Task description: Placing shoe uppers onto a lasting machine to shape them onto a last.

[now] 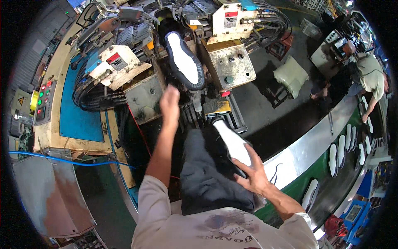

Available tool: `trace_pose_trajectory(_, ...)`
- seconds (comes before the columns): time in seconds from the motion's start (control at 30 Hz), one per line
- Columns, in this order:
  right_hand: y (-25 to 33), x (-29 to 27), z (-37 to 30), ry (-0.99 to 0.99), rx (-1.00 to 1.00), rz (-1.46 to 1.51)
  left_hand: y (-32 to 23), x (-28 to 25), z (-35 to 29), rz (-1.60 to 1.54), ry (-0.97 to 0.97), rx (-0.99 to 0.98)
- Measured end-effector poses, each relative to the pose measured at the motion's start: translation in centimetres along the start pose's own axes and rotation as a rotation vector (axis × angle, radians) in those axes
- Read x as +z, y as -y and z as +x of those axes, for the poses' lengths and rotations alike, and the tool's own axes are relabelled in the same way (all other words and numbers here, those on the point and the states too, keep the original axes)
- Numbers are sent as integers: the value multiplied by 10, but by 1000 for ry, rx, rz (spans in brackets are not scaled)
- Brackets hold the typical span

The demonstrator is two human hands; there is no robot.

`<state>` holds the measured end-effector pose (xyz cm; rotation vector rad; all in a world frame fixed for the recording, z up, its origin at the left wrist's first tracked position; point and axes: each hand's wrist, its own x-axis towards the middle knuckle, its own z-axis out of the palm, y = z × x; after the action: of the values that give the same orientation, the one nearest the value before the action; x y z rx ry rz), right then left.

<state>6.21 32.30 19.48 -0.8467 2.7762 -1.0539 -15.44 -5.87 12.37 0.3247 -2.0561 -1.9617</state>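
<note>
Remote log: I see my left hand (169, 101) motion-blurred just below the black shoe upper with a smooth white underside (184, 62), seated sole-up in a scuffed cream-and-steel machine (234, 70). From that hand the seated shoe lies toward 1 o'clock, long axis 11-to-5; the left is the nearer hand. Its finger closure and any contact: cannot tell. My right hand (253, 174) grips the 5 o'clock end of a second black-and-white shoe (233, 141), roughly parallel. Undersides flat, elongated; dark margin glossy, puckered.

Shoes (234, 143) white-soled, black-sided; side panel (78, 112) blue; belt (306, 171) green; trousers (203, 172) grey.
</note>
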Motion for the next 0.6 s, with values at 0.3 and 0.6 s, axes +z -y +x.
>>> trace_pose_trajectory(0.3, 24, -79, 159, -201, -135, -243, -102, 24, 122, -662, 254, -462)
trace_pose_trajectory(0.6, 17, -28, 347, -360, -280, -197, -171, -55, -53, -897, 610, -330)
